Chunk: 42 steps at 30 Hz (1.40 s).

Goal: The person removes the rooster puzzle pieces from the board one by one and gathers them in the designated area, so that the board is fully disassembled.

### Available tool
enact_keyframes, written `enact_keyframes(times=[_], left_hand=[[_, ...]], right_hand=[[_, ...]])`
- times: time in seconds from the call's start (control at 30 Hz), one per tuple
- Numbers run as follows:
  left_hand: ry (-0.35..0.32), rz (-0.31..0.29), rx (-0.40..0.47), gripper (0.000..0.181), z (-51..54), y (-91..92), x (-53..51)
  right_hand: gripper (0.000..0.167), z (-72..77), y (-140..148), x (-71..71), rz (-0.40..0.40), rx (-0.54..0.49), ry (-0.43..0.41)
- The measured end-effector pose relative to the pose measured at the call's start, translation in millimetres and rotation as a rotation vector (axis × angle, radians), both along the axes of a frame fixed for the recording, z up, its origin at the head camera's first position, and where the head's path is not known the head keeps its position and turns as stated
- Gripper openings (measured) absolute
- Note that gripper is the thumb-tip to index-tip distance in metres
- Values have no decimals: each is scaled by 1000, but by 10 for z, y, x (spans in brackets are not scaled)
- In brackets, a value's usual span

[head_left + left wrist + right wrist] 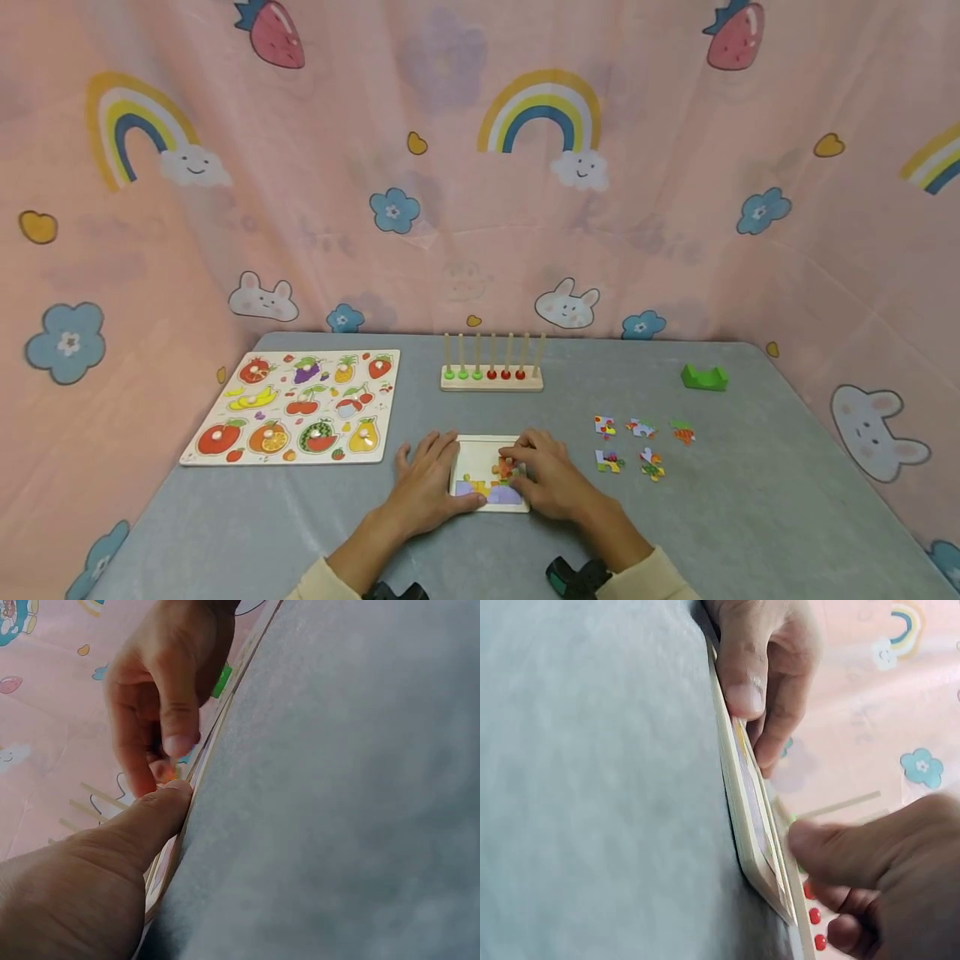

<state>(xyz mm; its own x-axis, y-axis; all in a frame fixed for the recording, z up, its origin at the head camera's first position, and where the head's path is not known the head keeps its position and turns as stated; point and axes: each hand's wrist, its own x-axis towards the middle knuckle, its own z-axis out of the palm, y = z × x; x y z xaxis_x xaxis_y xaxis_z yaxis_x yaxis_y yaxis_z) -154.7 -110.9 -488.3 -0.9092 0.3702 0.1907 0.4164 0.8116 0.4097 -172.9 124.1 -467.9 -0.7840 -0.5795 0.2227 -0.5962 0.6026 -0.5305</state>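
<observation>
A small wooden puzzle tray [472, 454] has purple and yellow pieces [504, 495] along its near side. My left hand [426, 492] rests at the tray's left edge, fingers extended and thumb on the near rim. Over the right part of the tray, my right hand [558, 482] pinches an orange puzzle piece [504, 468]; its exact seating is hidden by the fingers. In the left wrist view, orange shows below the fingertips of the right hand [161, 697]. The left hand's thumb [744, 694] presses the tray rim [739, 802] in the right wrist view.
Several loose puzzle pieces [651, 465] lie right of the tray. A fruit board [281, 408] lies at the left, a peg stand with green and red beads [491, 383] stands behind the tray, and a green block [703, 380] sits at the back right.
</observation>
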Motion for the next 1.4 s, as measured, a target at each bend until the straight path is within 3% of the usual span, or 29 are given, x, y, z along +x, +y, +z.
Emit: enact_keyframes(times=[0.3, 0.6, 0.8, 1.4], left_hand=[[30, -2, 8, 88, -3, 10, -1], [22, 5, 11, 88, -12, 1, 2], [19, 8, 10, 89, -17, 1, 1], [22, 5, 22, 89, -17, 3, -6]], right_hand=[[30, 198, 69, 30, -5, -63, 65], [35, 409, 199, 107, 30, -170, 196], [35, 536, 333, 154, 28, -200, 226], [45, 694, 815, 228, -12, -250, 296]])
